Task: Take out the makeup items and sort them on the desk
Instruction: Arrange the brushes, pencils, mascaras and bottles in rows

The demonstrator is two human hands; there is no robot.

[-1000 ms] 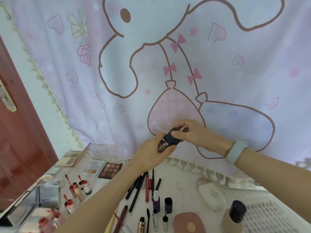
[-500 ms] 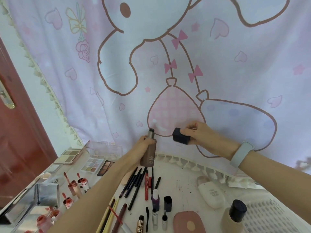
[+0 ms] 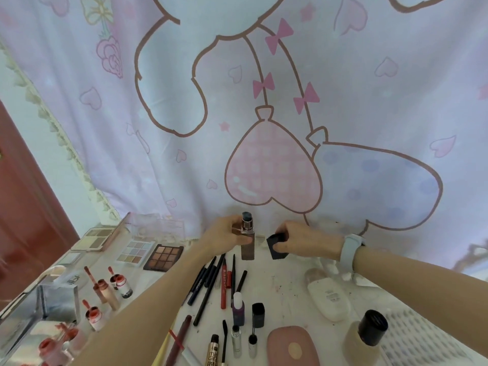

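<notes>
1. A pink-and-white curtain printed with a cartoon figure and heart balloons hangs behind the desk along its far edge.
2. A dark red door stands past the desk's left edge.
3. A perforated white basket sits at the desk's near right corner.
4. Three eyeshadow palettes lie toward the far left corner; the brown one is nearest the middle.
5. A white tube lies right of centre, and a pink compact sits at the near edge.
6. A foundation bottle with a black cap stands by the basket.
7. A row of pencils and liners lies in the middle of the desk.
8. The left hand grips the open lipstick, which stands upright on the desk near the far edge, its bullet exposed.
9. The right hand, with a pale wristband, pinches the lipstick's black cap just beside the lipstick, low at the desk surface; whether it touches the desk is unclear.
</notes>
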